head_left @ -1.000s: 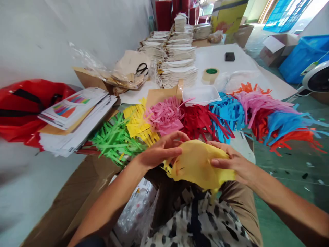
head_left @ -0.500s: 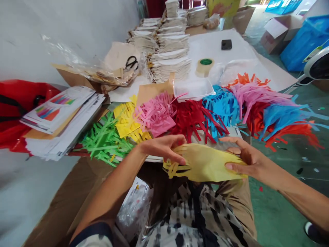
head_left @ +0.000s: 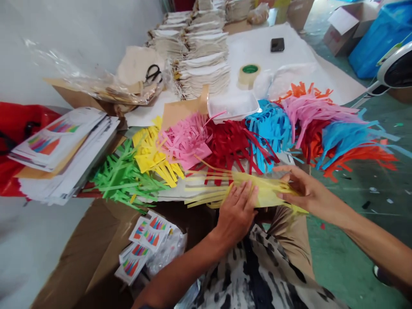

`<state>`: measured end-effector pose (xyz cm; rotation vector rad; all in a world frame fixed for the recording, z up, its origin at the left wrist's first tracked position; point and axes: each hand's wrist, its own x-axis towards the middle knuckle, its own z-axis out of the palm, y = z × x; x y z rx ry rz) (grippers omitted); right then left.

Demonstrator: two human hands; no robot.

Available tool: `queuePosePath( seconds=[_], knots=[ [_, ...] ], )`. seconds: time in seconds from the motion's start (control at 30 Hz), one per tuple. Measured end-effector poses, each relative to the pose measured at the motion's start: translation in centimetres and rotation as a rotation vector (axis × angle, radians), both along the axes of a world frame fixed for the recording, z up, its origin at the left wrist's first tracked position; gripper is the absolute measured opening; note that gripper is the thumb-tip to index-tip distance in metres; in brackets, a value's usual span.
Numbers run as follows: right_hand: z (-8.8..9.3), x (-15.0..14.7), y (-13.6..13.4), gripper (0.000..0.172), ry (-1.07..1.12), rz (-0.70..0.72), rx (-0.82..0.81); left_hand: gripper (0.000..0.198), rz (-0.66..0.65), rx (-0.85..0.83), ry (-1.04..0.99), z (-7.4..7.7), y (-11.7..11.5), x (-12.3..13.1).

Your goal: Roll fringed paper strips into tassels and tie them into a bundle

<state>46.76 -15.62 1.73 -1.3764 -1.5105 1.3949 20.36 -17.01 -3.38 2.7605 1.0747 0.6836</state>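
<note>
A sheet of yellow tissue paper (head_left: 264, 191), cut into strips, lies at the table's near edge with its fringe spread to the left. My left hand (head_left: 237, 211) rests flat on the middle of it, fingers stretched out. At the right end, my right hand (head_left: 298, 189) pinches the paper between thumb and fingers. Just beyond is a row of fringed tissue bundles: green (head_left: 124, 178), yellow (head_left: 154, 152), pink (head_left: 188, 139), dark red (head_left: 230, 143) and blue (head_left: 272, 124). Some dark red strips lie close to the yellow fringe.
More tissue tassels (head_left: 347, 133) overhang the table's right side. Behind the row are a clear plastic tray (head_left: 233, 107), a tape roll (head_left: 249, 76), scissors (head_left: 153, 73) and stacked cloth bags (head_left: 204, 79). Printed cards (head_left: 58, 137) sit at left; a fan (head_left: 394, 68) stands right.
My left hand has moved from the paper's left end to its middle and flattened. The fringe now spreads leftward on the table. Printed cards below the table edge have come into view.
</note>
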Motion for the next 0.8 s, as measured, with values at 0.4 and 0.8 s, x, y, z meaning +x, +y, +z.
queuePosePath(
  seconds=[0.4,0.8],
  knots=[
    [2.6,0.3,-3.2,0.051,-0.811,0.027,0.721,0.044,-0.047,0.067,-0.001,1.0,0.7,-0.6],
    [-0.6,0.0,-2.4,0.024,-0.542,0.128,0.455,0.011,0.141,-0.331,-0.178,4.2,2.4,-2.2]
  ],
)
